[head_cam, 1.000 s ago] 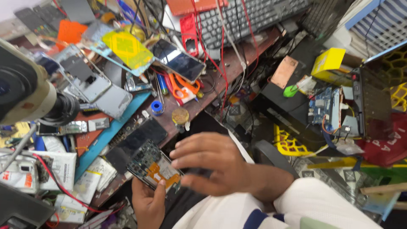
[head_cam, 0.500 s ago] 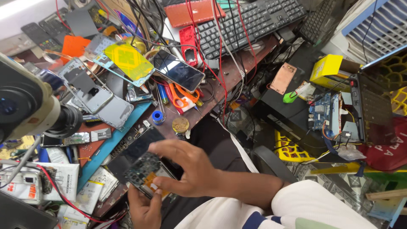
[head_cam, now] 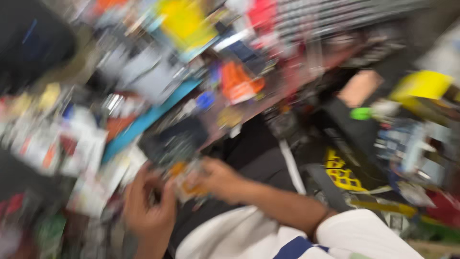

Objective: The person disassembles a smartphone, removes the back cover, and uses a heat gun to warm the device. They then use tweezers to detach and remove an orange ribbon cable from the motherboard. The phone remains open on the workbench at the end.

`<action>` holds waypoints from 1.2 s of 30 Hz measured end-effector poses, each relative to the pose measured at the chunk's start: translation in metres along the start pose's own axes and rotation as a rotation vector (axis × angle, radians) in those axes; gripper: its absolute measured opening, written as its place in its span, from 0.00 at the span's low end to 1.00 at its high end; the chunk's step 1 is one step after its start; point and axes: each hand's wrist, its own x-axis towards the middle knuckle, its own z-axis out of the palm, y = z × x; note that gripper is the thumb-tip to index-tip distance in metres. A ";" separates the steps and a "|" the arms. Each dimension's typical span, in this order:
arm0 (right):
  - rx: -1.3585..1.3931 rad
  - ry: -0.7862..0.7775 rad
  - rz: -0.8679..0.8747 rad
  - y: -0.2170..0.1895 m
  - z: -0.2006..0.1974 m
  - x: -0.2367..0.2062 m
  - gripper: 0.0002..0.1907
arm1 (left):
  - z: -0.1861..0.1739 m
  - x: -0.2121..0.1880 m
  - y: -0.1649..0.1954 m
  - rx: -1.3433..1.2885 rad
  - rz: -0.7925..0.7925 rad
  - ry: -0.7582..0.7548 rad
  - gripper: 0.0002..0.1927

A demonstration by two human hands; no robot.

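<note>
Cluttered workbench (head_cam: 143,122); blurred phone board (head_cam: 184,180) between both hands, axis indiscernible.

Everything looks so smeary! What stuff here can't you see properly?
- Head view, motion blur: the small orange part between the left hand and right hand; grip unclear.
- Keyboard: blurred, cut by top edge.
- Bench clutter: smeared colours only.

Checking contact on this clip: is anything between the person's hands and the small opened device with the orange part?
Nothing visible: the left hand and right hand both meet the small device, though heavy blur hides the exact grip.
</note>
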 end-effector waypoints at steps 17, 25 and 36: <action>-0.035 -0.029 -0.506 0.023 0.004 -0.018 0.18 | -0.027 -0.002 0.007 0.078 0.211 0.152 0.09; -0.221 0.052 -0.541 0.022 0.012 -0.016 0.15 | -0.015 -0.007 0.000 -0.176 -0.075 0.116 0.05; -0.177 0.070 -0.477 0.023 0.003 -0.012 0.16 | -0.005 -0.003 -0.010 -0.316 -0.225 0.084 0.05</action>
